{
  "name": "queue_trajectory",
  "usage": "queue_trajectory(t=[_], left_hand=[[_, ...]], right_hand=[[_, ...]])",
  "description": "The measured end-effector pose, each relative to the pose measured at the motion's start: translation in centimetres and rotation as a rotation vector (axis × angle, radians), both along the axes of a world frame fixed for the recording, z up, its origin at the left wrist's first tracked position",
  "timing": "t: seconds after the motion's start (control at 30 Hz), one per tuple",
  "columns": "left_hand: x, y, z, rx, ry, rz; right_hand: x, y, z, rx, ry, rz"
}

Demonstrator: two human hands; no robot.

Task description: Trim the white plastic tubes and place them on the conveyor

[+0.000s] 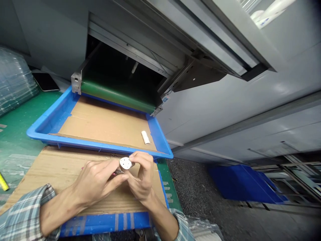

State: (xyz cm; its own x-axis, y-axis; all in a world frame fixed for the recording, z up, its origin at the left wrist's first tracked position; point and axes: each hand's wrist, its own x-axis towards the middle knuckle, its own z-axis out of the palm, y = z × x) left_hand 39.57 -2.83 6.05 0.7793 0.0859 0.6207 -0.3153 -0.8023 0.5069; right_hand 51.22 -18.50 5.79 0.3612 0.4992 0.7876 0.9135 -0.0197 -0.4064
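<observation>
A small white round piece (125, 163), its end face dotted with several dark holes, is held up between my two hands above the cardboard sheet (62, 164). My right hand (141, 172) pinches it from the right with thumb and fingertips. From the left, my left hand (96, 179) is closed, its fingertips at the piece's edge. Within that hand lies a slim tool (117, 172) with a pinkish-red and dark part showing; its kind is mostly hidden by the fingers. Past the hands, a white cylinder (145, 137) lies in the blue tray.
The cardboard-lined blue tray (100, 147) sits under the end of a green conveyor belt (117, 97) that comes out of a grey machine. To the left are a phone (46, 81), stacked clear plastic trays (15, 80) and a yellow object (3, 182). A blue bin (240, 184) stands at right.
</observation>
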Motion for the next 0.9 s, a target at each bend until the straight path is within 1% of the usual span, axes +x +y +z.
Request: queue_trajectory(t=[0.07,0.13,0.23,0.3,0.4,0.47,0.57,0.63,0.73,0.9], left_hand=[[0.0,0.4,0.1,-0.02,-0.044,0.016],[0.1,0.6,0.1,-0.019,-0.086,0.028],[0.4,0.8,0.0,0.01,-0.135,0.037],[0.5,0.8,-0.1,0.031,-0.157,0.035],[0.5,0.7,0.0,0.076,-0.19,0.028],[0.6,0.8,0.1,0.112,-0.206,0.055],[0.6,1.1,0.1,0.162,-0.207,0.124],[0.6,1.2,0.0,0.178,-0.199,0.142],[0.5,1.3,0.1,0.178,-0.181,0.134],[0.3,1.3,0.4,0.138,-0.188,0.102]], right_hand=[[0.0,0.0,-0.1,-0.024,0.164,0.029],[-0.1,-0.1,0.0,-0.046,0.262,0.094],[-0.3,-0.1,0.2,-0.079,0.279,0.192],[-0.3,-0.1,0.4,-0.101,0.26,0.215],[-0.2,-0.1,0.6,-0.119,0.268,0.224],[-0.1,-0.1,0.6,-0.104,0.302,0.213],[-0.1,0.1,0.5,-0.036,0.37,0.204],[-0.2,0.1,0.4,0.018,0.401,0.221],[-0.2,0.2,0.3,0.046,0.395,0.224],[0.1,0.0,0.5,0.007,0.322,0.179]])
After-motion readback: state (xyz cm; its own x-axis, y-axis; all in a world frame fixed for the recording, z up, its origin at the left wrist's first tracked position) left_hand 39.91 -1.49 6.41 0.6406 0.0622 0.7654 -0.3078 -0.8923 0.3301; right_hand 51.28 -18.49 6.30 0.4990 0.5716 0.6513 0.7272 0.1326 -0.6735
